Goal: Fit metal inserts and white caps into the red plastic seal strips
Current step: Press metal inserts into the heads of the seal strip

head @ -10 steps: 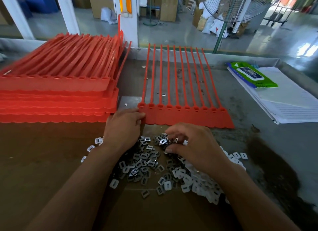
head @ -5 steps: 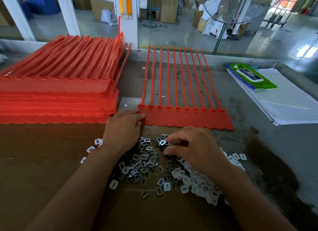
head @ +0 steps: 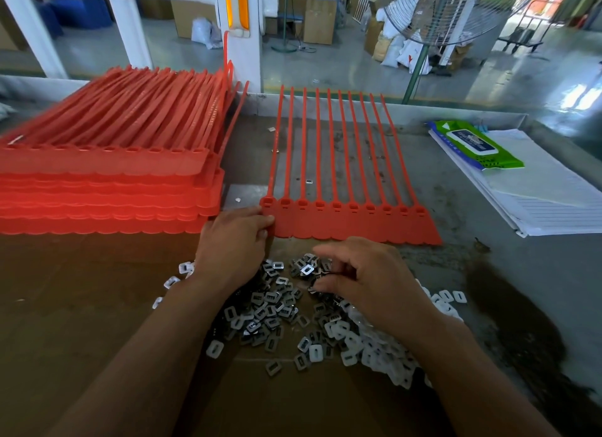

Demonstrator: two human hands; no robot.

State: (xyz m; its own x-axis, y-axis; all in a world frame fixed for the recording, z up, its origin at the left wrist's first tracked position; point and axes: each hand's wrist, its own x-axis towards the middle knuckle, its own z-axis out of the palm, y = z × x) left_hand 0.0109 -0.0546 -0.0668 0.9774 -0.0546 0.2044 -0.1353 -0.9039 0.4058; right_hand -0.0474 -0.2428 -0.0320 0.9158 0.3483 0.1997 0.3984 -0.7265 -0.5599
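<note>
Left hand (head: 233,241) pinches the near-left corner of the 10-strip red seal sheet (head: 351,221), which lies flat on the table (head: 488,273) just beyond the loose parts. Right hand (head: 371,273) is curled over the metal inserts (head: 270,303), with the white caps (head: 374,348) piled beside them. Whether its fingers have hold of 1, I cannot tell.
</note>
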